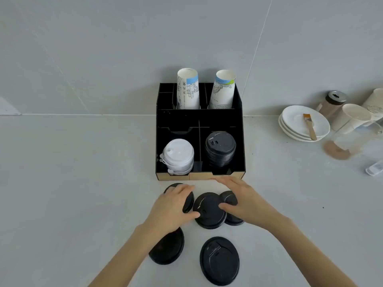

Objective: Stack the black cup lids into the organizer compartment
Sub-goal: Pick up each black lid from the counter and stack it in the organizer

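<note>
Several loose black cup lids lie on the grey counter in front of the black organizer point(238, 121). My left hand point(173, 206) curls over the far-left lid point(189, 200), which looks tilted up in its fingers, and its thumb touches the middle lid point(209, 213). My right hand point(243, 198) lies flat with fingers spread over the right lid point(231, 200), thumb at the middle lid's edge. Two more black lids point(167, 248) point(219, 261) lie nearer me. A stack of black lids point(220, 148) fills the organizer's front right compartment.
White lids point(179, 157) fill the front left compartment, and two paper cups point(187, 90) point(222, 90) stand at the back. To the right are stacked white saucers point(298, 125) with a brush point(309, 126), a shaker jar point(332, 103), paper cups point(352, 119) and a small white device point(375, 168).
</note>
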`<state>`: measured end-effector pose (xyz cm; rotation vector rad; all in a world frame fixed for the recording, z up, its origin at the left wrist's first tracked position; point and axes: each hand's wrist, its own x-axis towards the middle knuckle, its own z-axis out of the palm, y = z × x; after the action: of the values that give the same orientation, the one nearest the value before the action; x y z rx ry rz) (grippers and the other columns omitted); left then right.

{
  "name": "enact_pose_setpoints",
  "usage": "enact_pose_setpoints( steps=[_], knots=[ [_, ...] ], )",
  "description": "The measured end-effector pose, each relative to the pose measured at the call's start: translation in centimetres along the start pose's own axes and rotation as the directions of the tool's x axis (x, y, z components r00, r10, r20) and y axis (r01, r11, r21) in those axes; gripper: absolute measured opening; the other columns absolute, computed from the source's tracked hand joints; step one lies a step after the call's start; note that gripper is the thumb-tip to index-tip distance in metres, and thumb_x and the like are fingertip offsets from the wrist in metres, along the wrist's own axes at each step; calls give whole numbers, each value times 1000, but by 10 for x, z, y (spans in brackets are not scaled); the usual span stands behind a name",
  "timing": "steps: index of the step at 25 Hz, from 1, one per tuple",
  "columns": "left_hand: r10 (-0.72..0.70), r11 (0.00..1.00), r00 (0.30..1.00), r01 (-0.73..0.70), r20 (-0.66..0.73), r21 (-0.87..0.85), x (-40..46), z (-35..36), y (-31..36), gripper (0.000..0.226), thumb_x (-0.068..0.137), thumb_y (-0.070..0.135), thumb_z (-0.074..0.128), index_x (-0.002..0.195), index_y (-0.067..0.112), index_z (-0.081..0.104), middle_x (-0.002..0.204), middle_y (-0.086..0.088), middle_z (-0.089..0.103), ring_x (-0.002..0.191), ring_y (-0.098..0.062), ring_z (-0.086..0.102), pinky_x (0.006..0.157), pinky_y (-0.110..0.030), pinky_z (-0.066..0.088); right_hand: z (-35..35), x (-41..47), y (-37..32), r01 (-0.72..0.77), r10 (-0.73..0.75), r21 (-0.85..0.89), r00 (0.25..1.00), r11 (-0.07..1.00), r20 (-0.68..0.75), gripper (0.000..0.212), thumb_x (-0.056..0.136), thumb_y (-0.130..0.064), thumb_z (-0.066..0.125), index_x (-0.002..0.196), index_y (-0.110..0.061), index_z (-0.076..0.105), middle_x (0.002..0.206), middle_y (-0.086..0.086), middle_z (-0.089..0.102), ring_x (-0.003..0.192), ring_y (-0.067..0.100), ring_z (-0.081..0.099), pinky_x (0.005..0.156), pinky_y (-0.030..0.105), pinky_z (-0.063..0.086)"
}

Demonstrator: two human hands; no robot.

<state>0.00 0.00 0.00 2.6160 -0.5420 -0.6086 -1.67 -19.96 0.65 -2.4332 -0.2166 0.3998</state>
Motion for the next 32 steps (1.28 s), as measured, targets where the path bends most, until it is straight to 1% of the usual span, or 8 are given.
enact_pose_setpoints(
  steps=[3, 5, 11, 16, 23, 26, 30, 32],
  knots=[
    [-8, 1000, 999, 7, 50, 28, 2, 9, -1, 70, 83, 43, 54, 139, 25, 17, 148, 4, 26, 133, -19, 28, 106, -35, 31, 11, -1, 6, -37, 38, -21, 997, 999, 72, 66, 82, -24, 59, 137, -25, 23, 150, -3, 23, 139, 13, 14, 113, 29, 18],
    [-14, 999, 997, 10, 81, 51, 3, 15, -3, 71, 83, 42, 54, 139, 25, 14, 150, 5, 24, 133, -19, 28, 106, -34, 31, 19, -1, 9, -41, 47, -55, 992, 998, 116, 69, 81, -24, 60, 138, -25, 21, 151, -1, 20, 140, 15, 12, 115, 32, 16],
    [18, 999, 996, -22, 83, 42, 9, 30, -4, 72, 82, 43, 53, 139, 24, 13, 149, 6, 24, 131, -18, 30, 104, -33, 33, 35, -1, 17, -39, 54, -113, 990, 993, 128, 72, 80, -25, 60, 138, -27, 18, 153, -1, 14, 140, 19, 12, 116, 34, 14],
    [26, 999, 994, -31, 105, 41, 12, 41, -2, 73, 82, 43, 53, 140, 23, 13, 150, 5, 23, 130, -18, 29, 104, -34, 35, 43, 1, 20, -22, 31, -100, 995, 995, 95, 67, 81, -21, 58, 137, -23, 22, 150, -3, 21, 137, 16, 19, 115, 30, 10],
    [44, 999, 998, -44, 44, 0, 10, 43, -1, 71, 83, 42, 53, 140, 23, 13, 151, 6, 20, 131, -17, 28, 105, -32, 34, 47, -6, 21, -58, 57, 47, 998, 997, 30, 62, 80, -27, 62, 134, -23, 31, 147, -8, 29, 133, 11, 28, 112, 28, 24],
    [59, 998, 998, -60, -19, -34, 9, 38, 1, 71, 83, 42, 54, 139, 23, 16, 150, 9, 22, 130, -15, 27, 105, -29, 31, 42, -8, 19, -30, 31, 82, 999, 996, -10, 61, 80, -29, 62, 133, -23, 33, 145, -9, 31, 131, 9, 31, 108, 23, 26],
    [90, 991, 988, -102, -125, -87, 10, 27, 2, 69, 81, 43, 56, 138, 24, 20, 147, 10, 27, 129, -12, 27, 106, -25, 27, 32, -9, 16, 32, -21, 105, 995, 994, -99, 57, 81, -28, 63, 131, -19, 37, 141, -8, 35, 128, 9, 36, 108, 22, 31],
    [102, 983, 982, -124, -159, -137, 12, 19, 5, 68, 81, 41, 57, 138, 24, 23, 147, 9, 29, 130, -11, 27, 104, -22, 24, 26, -10, 14, 69, -52, 105, 986, 992, -159, 55, 81, -27, 64, 129, -18, 40, 135, -14, 35, 126, 6, 37, 104, 9, 28]
  ],
)
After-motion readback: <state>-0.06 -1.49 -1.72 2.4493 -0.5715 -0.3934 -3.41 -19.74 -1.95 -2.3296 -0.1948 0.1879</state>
